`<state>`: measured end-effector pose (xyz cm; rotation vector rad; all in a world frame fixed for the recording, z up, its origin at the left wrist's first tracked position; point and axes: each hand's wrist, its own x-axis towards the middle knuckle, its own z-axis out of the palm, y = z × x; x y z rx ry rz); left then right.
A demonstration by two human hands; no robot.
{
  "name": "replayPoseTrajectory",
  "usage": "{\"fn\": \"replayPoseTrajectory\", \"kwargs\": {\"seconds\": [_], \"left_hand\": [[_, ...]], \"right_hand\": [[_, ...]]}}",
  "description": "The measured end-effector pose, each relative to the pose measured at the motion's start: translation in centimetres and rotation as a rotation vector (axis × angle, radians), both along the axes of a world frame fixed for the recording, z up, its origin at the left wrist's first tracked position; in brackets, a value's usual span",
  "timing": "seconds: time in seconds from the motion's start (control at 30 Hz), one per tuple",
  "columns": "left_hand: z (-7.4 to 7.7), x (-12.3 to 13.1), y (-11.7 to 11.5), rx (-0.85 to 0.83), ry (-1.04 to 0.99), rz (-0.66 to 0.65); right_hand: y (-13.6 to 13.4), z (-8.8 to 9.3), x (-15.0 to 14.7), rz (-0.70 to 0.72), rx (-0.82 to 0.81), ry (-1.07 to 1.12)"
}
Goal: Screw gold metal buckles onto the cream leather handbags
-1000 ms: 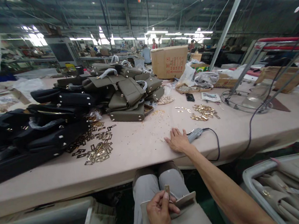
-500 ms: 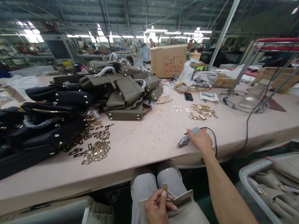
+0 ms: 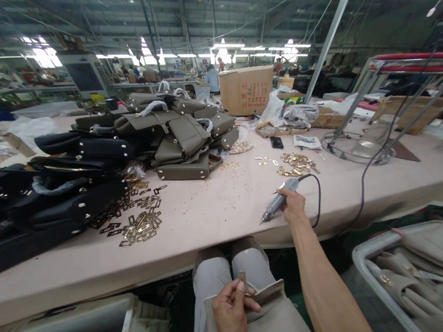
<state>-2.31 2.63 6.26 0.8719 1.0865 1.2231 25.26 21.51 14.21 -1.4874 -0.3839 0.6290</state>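
So, we're sat at the long pink table (image 3: 213,231), and our right hand (image 3: 293,206) is closed around a grey corded screwdriver (image 3: 278,203), fingers wrapped round the body near its cable end. The tool is tilted, tip pointing down and left, just above the table top and close to its near edge. We can't tell if the tip touches the surface. Its black cord (image 3: 319,197) loops off over the table's near edge.

Our left hand (image 3: 232,315) is down below the table's near edge, over our lap. Thumb and fingers are pinching a small metal plate (image 3: 243,277) that stands upright. The plate sits right against a beige leather piece (image 3: 272,294) lying across our knees, and the hand rests on that piece too.

On the table, left of the screwdriver, there's a scatter of brass fittings (image 3: 142,227). More of them run up to a heap of black bags (image 3: 48,203) on the table's left part. Toward the middle of the table sits a stack of olive bags (image 3: 183,138). Past the screwdriver, further in on the table, is a smaller pile of gold hardware (image 3: 296,163), and a cardboard box (image 3: 246,90) stands at the table's far side. Off the table's right end, lower down, a white bin (image 3: 366,245) holds more beige pieces.
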Motion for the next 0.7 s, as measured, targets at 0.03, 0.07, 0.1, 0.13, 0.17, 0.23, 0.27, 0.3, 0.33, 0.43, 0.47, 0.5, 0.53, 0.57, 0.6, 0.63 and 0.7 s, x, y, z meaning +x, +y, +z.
{"fn": "replayPoseTrajectory", "kwargs": {"seconds": [0.03,0.07,0.1,0.13,0.17,0.23,0.27,0.3,0.33,0.43,0.47,0.5,0.53,0.57,0.6,0.63,0.7], "left_hand": [[-0.1,0.0,0.1,0.003,0.000,0.003],[-0.3,0.0,0.1,0.004,0.000,0.002],[-0.4,0.0,0.1,0.004,0.001,0.000],[-0.6,0.0,0.1,0.005,0.002,-0.010],[-0.8,0.0,0.1,0.005,0.004,-0.019],[-1.3,0.0,0.0,0.007,0.002,-0.022],[-1.5,0.0,0.0,0.007,-0.001,-0.011],[-1.6,0.0,-0.1,0.006,-0.004,0.003],[-1.8,0.0,-0.1,0.003,-0.007,0.016],[-1.8,0.0,0.0,-0.011,-0.008,0.022],[-1.7,0.0,0.1,-0.013,-0.008,0.021],[-1.6,0.0,0.1,-0.013,-0.007,0.018],[-1.5,0.0,0.2,-0.011,-0.006,0.017],[-1.3,0.0,0.2,-0.008,-0.006,0.018],[-1.1,0.0,0.2,-0.006,-0.006,0.018],[-0.9,0.0,0.2,-0.006,-0.006,0.013],[-0.5,0.0,0.0,-0.010,-0.010,-0.001]], "right_hand": [[0.0,0.0,-0.3,0.021,0.052,0.054],[-0.1,-0.1,-0.6,0.058,0.102,0.118],[-0.1,-0.1,-0.8,0.104,0.161,0.216],[-0.1,-0.1,-0.9,0.147,0.224,0.335],[-0.1,0.0,-0.9,0.181,0.288,0.459],[0.1,0.4,-0.5,0.204,0.398,0.663],[0.2,0.8,-0.1,0.195,0.434,0.714],[0.5,1.2,0.3,0.181,0.453,0.721],[0.7,1.8,0.7,0.170,0.471,0.716],[1.6,3.4,1.6,0.147,0.581,0.745],[2.0,3.7,1.7,0.148,0.606,0.770],[2.4,3.9,1.7,0.153,0.606,0.803],[2.7,3.9,1.7,0.161,0.583,0.838],[3.1,3.8,1.6,0.169,0.541,0.869],[3.4,3.7,1.5,0.172,0.494,0.892],[3.7,3.4,1.5,0.164,0.474,0.897],[4.2,2.9,1.5,0.126,0.532,0.855]]}}
